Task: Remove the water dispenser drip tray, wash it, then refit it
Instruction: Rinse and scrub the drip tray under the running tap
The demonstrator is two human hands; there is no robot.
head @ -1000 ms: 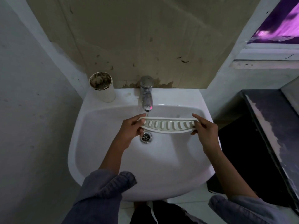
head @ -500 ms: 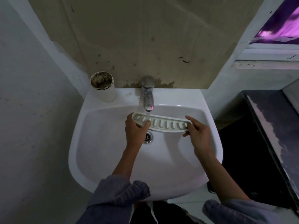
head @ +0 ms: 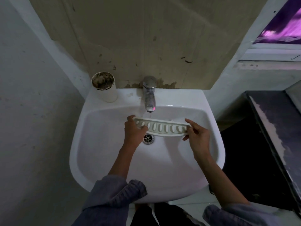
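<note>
Both hands are gripping the slotted drip tray (head: 162, 128) over the sink (head: 114, 160), left hand (head: 133, 130) and right hand (head: 197, 136) pinching opposite ends beneath the running tap (head: 149, 95).

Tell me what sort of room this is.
Likely a washroom: a white basin with a grimy cup on its rim, a chrome tap running onto the drip tray, and stained plaster behind.

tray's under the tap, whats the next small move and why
Probably slide the drip tray leftward: the stream from the tap lands near its left end, by the left hand, so the slots toward the right hand sit outside the water. Both hands grip its ends.
</note>
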